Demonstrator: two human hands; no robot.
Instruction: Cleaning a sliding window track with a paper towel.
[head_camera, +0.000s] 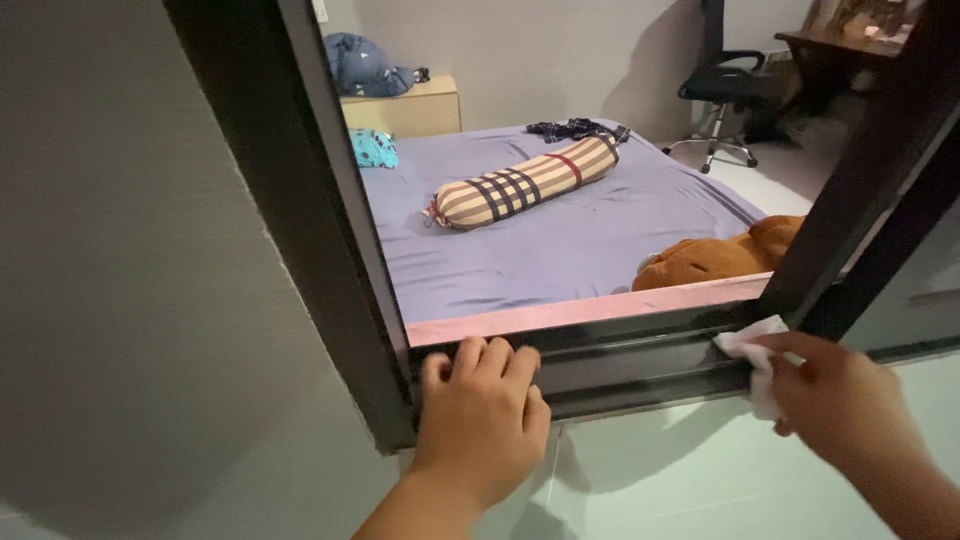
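The left hand (480, 420) rests on the dark window frame (620, 365), its fingers curled over the lower rail; its grip is closed loosely on the rail edge and steadies the body. To the right of it, the right hand (850, 405) has its grip clenched around a small white cloth (755, 345), and the cloth touches the track of the frame near the slanted dark post. The step in hand seems to be wiping the lower track. The next move probably calls for pressing the cloth into the groove and sliding it along toward the left hand, with care at the corner.

Just beyond the hands a pink strip (590, 310) runs along the sill. Behind it lies a bed with a purple sheet (540, 250), a brown plush toy (720, 258) and, farther, a striped bolster (525, 183). An office chair (725, 85) stands far behind. No packages, labels or signs are visible.
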